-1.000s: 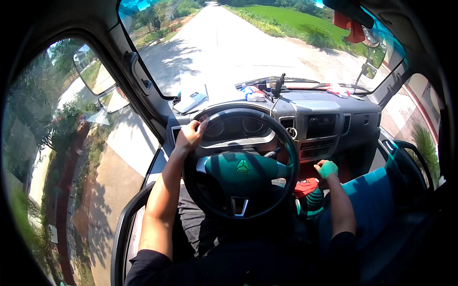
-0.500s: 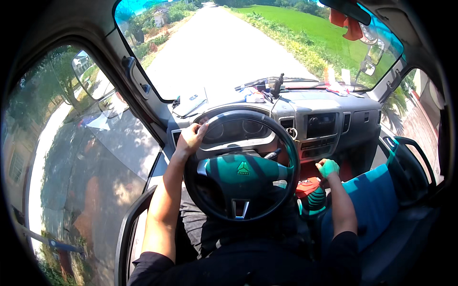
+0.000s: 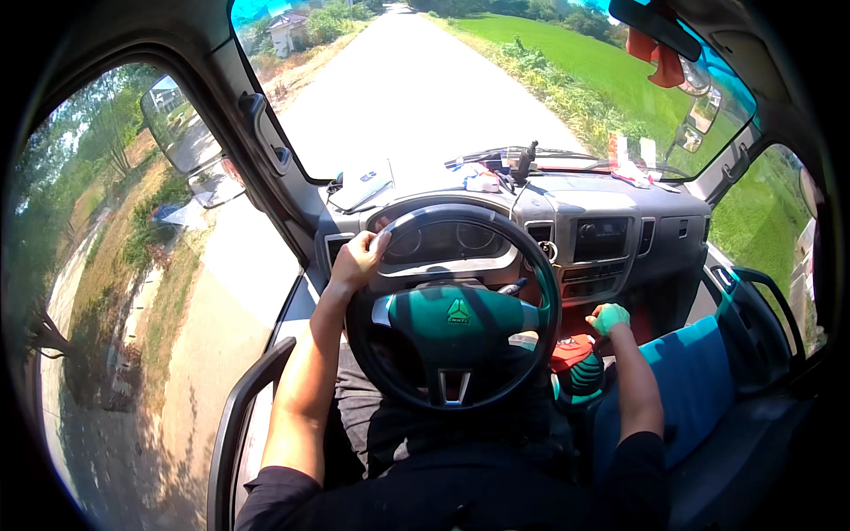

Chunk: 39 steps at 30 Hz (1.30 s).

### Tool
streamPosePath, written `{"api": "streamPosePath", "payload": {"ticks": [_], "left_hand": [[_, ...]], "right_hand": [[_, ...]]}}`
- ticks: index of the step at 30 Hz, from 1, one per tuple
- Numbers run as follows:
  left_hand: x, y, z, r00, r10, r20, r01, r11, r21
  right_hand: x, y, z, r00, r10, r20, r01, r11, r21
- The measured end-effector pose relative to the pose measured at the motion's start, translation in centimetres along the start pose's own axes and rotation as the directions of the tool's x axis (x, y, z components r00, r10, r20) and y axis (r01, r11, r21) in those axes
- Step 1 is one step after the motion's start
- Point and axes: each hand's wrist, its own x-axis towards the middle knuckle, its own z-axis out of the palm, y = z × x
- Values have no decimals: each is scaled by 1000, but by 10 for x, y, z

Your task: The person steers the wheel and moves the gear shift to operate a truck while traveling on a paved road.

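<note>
My left hand (image 3: 358, 260) is closed around the upper left rim of a black steering wheel (image 3: 551, 310). The wheel's hub is dark and looks green in the light, with a triangular emblem. To the right of the wheel, low beside the seat, my right hand (image 3: 609, 319) is closed over the top of the gear lever, whose knob the fingers hide. Below that hand are the lever's ribbed boot (image 3: 584, 376) and a red cloth (image 3: 571, 351). Behind the wheel, the instrument cluster (image 3: 443, 241) shows partly through the rim.
Papers (image 3: 363, 187) and small items lie on the grey dashboard (image 3: 567, 202). A radio (image 3: 602, 239) sits in the centre panel. Blue seat (image 3: 686, 380) on the right. Beyond the windshield a pale road (image 3: 416, 88) runs ahead, with a green field (image 3: 540, 49) to its right.
The roadside has slid past: grass and bare ground now show in the left window, green field in the right. Both hands keep their places on the wheel and lever.
</note>
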Motion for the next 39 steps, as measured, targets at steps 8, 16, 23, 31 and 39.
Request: {"api": "streamPosePath", "payload": {"ticks": [8,16,23,31,39], "left_hand": [[-3,3,-6,998,-65,18,65,998,12],[-9,3,-4,996,-87,-18,87,996,13],[-8,-3,-2,998,-47,-52,49,998,39],[-12,2,-2,996,-86,-19,86,996,6],[-16,7,-9,995,-98,-24,98,995,-5]], "right_hand": [[12,-2,-1,989,-3,149,44,961,-273],[14,-12,-9,953,-4,302,154,867,-473],[-4,-32,-16,907,26,421,269,733,-625],[6,-20,7,939,19,344,229,712,-664],[42,-3,47,963,22,269,167,735,-657]]}}
